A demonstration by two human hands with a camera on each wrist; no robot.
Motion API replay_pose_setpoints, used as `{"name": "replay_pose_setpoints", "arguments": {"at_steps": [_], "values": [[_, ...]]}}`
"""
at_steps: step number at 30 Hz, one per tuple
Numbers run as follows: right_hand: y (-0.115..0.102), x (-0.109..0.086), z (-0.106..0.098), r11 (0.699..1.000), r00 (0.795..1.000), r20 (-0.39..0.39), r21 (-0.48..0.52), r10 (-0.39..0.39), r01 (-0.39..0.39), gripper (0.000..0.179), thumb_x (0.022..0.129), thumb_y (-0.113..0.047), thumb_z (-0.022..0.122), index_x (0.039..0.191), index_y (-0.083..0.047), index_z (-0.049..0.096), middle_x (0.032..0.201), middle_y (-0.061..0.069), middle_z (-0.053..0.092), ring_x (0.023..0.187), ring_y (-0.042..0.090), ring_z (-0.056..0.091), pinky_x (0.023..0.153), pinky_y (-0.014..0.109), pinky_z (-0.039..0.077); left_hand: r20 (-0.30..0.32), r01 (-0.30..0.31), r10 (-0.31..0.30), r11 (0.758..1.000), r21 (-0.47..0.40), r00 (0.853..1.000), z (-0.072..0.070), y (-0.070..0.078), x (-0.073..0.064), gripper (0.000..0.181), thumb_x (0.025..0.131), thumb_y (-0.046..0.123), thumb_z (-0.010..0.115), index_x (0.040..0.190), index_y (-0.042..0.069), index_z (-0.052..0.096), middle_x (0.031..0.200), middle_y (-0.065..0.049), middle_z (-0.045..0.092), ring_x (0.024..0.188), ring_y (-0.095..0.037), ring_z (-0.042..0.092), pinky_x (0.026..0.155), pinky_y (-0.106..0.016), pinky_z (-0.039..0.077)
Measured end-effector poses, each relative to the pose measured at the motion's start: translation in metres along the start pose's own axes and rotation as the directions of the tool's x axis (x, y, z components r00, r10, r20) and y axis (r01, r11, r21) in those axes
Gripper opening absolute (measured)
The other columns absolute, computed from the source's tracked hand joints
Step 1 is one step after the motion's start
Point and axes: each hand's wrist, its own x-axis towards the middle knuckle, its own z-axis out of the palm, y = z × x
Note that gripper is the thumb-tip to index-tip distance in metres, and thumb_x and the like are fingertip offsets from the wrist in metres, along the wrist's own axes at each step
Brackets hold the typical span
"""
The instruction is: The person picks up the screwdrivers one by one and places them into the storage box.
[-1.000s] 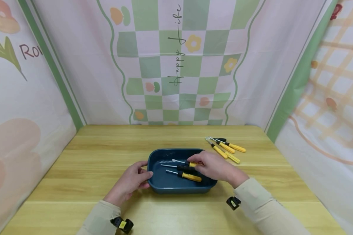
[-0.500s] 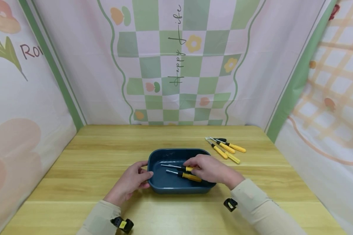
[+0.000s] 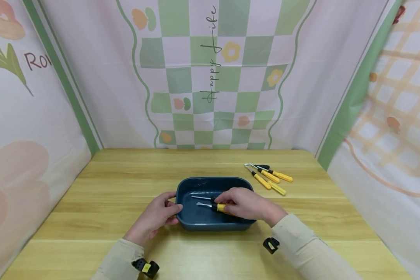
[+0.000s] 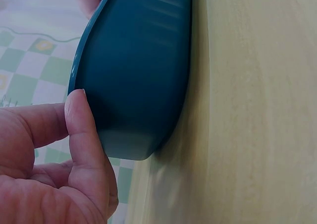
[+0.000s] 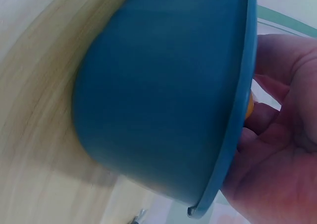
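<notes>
A dark blue rectangular dish [image 3: 217, 227] stands on the table in the head view. At its left end my left hand [image 3: 157, 216] holds the rim; the left wrist view shows a fingertip [image 4: 77, 102] right at the edge. My right hand [image 3: 246, 204] reaches inside the dish, thumb and fingers pinching a yellow-handled screwdriver [image 3: 221, 207] whose blade points left. Beside it lies another screwdriver's blade [image 3: 200, 197], the rest of that tool under the fingers. In the right wrist view the dish wall [image 5: 163, 85] hides most of what is held; only an orange-yellow bit [image 5: 249, 107] peeks out.
Several screwdrivers [image 3: 262, 181], mostly yellow-handled with one dark handle [image 3: 263, 167], lie in a loose pile at the table's back right, behind the dish. A patterned curtain [image 3: 213, 116] hangs along the back edge of the wooden table [image 3: 126, 175].
My right hand has shifted left and toward the front of the dish, from the rear yellow screwdriver to over the front one. My left hand has stayed at the rim.
</notes>
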Motion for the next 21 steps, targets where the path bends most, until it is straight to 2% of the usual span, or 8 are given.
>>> {"name": "replay_pose_setpoints", "arguments": {"at_steps": [13,21], "values": [[-0.0023,0.0021,0.0035,1.000,0.999,0.044,0.001,0.027,-0.027,0.029,0.103,-0.013,0.063,0.131,-0.011,0.072,0.129,0.003,0.073,0.111,0.014,0.064,0.103,0.045,0.055,-0.004,0.005,-0.005,1.000,0.000,1.000,0.0007,0.0007,-0.0002,0.053,0.102,0.011,0.067,0.151,0.006,0.049,0.105,-0.015,0.058,0.075,-0.020,0.064,0.067,-0.027,0.062],[-0.0021,0.0019,0.0055,1.000,0.998,0.054,-0.013,0.023,-0.023,0.030,0.101,-0.012,0.066,0.129,-0.009,0.072,0.114,0.000,0.074,0.089,0.009,0.059,0.084,0.031,0.055,-0.006,0.009,-0.009,1.000,0.014,1.000,0.0009,0.0003,-0.0005,0.053,0.102,0.011,0.067,0.151,0.005,0.049,0.106,-0.015,0.058,0.075,-0.021,0.063,0.067,-0.027,0.062]]}}
